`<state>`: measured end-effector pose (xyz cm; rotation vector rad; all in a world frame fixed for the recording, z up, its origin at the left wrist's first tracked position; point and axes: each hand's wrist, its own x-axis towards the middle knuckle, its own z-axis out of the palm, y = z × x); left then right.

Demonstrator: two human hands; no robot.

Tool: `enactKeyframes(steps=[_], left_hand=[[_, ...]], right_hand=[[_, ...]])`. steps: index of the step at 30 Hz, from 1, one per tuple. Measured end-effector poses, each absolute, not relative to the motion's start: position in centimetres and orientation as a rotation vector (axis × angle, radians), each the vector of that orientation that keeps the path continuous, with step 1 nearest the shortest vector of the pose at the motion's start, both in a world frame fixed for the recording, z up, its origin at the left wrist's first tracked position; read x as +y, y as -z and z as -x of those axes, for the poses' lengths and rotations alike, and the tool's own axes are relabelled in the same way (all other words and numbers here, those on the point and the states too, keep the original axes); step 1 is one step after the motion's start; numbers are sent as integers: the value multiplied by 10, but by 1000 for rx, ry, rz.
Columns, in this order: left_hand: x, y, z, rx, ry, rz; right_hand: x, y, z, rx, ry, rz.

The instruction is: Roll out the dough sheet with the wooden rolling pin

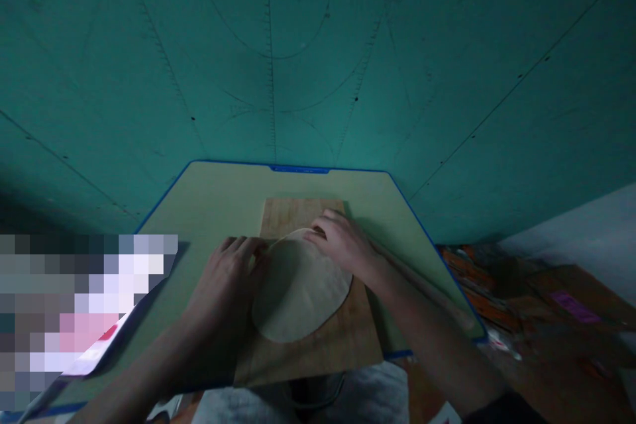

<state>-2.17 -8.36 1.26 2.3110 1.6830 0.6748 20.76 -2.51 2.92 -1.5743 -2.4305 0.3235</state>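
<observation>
A thin, pale round of dough [298, 298] lies on a wooden board [318, 358] in front of me. My left hand [231, 271] is at its upper left edge, thumb and fingers closed on the rim. At the top right of the dough, my right hand [340, 242] pinches the edge between bent fingers and thumb. The left fingertips are partly hidden in shadow. Under my right forearm, a long wooden stick like a rolling pin [427, 285] rests beside the board.
The board sits on a pale tabletop [223, 192] with a blue rim, against a green wall [308, 79]. A bright, partly pixelated screen [94, 361] stands at the left. Cardboard boxes [581, 291] and orange packets [472, 285] are on the right, beyond the table.
</observation>
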Motion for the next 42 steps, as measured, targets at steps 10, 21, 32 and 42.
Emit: enactKeyframes(steps=[10, 21, 32, 42], left_hand=[[-58, -31, 23, 1700, -671, -1975], [-22, -24, 0, 1726, -617, -2227], [-68, 15, 1, 1265, -484, -2880], [-69, 30, 25, 1430, -510, -2861]], right_hand=[[-34, -39, -222, -2364, -207, 1804], [-36, -44, -241, -2289, -151, 1964], [-66, -6, -234, -2584, -303, 1393], [-80, -7, -252, -2651, -227, 1501]])
